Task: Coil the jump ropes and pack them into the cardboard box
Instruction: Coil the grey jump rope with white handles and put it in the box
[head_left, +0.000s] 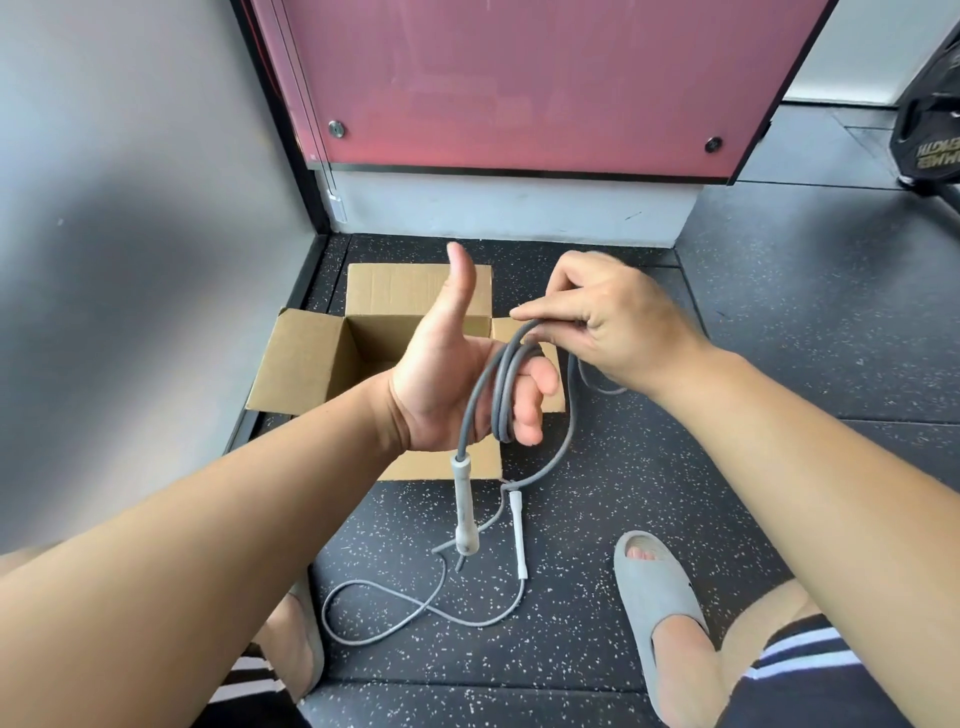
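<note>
The left grip (447, 384) is spread, thumb up, jump rope (497, 387) looped round its fingers (537, 382); the right grip (618, 327) at 3 o'clock pinches the slack (the next wrap looks its job). The cardboard box (311, 358) sits open at 12.

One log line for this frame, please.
phase: coiling | left hand: rope looped round it | right hand: pinching rope | box: open

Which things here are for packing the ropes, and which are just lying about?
For the job: grey rubber jump rope with pale handles, open brown cardboard box, left hand, right hand.
Just there: grey open-toed slipper, black object with gold letters, pink wall panel.
</note>
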